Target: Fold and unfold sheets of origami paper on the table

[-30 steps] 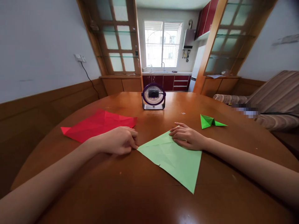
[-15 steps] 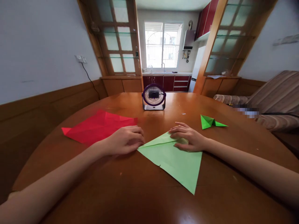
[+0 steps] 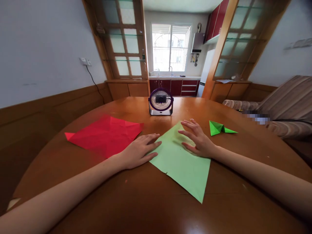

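A light green paper sheet (image 3: pixel 181 162) lies unfolded and flat on the brown wooden table (image 3: pixel 136 201), one corner pointing toward me. My left hand (image 3: pixel 140 151) rests palm down with spread fingers on the sheet's left corner. My right hand (image 3: pixel 197 139) lies flat with its fingers apart on the sheet's right part. Neither hand grips anything.
A creased red paper sheet (image 3: pixel 104 135) lies left of my left hand. A small folded bright green paper piece (image 3: pixel 219 127) sits right of my right hand. A purple desk fan (image 3: pixel 161 101) stands at the far middle. A striped sofa (image 3: pixel 287 104) is to the right.
The green paper, a folded triangle before, now lies opened flat. My left hand went from a closed pinch at the corner to a flat open palm; my right hand slid farther away.
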Tool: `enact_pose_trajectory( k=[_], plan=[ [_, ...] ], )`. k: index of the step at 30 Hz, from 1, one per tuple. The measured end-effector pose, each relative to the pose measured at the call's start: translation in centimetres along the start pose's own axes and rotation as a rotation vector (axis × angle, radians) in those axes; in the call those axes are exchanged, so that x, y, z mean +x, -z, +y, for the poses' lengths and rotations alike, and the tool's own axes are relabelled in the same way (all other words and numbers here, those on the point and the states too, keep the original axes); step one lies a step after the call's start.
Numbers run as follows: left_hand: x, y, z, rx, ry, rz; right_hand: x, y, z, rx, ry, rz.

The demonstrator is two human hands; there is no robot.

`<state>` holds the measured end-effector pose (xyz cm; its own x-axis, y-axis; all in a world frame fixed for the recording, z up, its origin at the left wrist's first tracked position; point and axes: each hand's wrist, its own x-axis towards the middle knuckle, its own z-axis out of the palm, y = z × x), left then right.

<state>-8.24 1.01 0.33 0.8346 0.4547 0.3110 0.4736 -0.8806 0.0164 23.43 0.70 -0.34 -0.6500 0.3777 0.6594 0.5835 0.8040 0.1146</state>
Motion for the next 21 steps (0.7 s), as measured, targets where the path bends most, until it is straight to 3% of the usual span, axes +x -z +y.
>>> enact_pose_trajectory(
  k=[5,8,12,16,21],
  plan=[
    [0.1,-0.3,-0.4,-0.016,0.047,-0.04,0.0,-0.1,0.1,0.039,0.003,-0.049],
    [0.2,0.1,-0.2,-0.057,-0.031,-0.071,-0.1,-0.3,0.2,0.057,0.003,-0.071],
    [0.3,1.0,0.5,-0.18,-0.153,-0.197,-0.2,-0.4,0.3,0.049,0.012,-0.093],
    [0.2,1.2,0.6,-0.176,-0.095,-0.254,-0.1,-0.2,0.4,0.051,0.034,-0.096],
    [0.0,0.5,-0.2,-0.08,0.026,-0.238,0.1,0.2,0.4,0.179,0.031,-0.13]
  ],
)
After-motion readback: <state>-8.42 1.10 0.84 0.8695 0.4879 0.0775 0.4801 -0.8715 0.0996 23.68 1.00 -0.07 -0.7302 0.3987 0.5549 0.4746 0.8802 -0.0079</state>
